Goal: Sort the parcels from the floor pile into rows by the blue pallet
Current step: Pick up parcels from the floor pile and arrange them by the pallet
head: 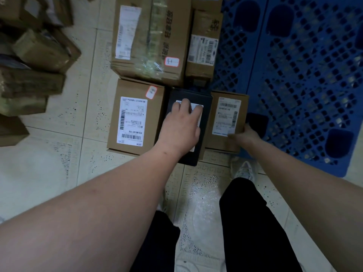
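Note:
A black parcel with a white label lies in a row between two brown boxes. My left hand rests on top of it, fingers spread over the label. The brown box to its right touches the edge of the blue pallet. My right hand grips that box at its near right corner, thumb on top. Another labelled brown box sits to the left of the black parcel. Behind this row lie a large taped carton and a narrower box.
The floor pile of brown parcels lies at the left on the tiled floor. My legs in dark trousers and a light shoe stand just in front of the row.

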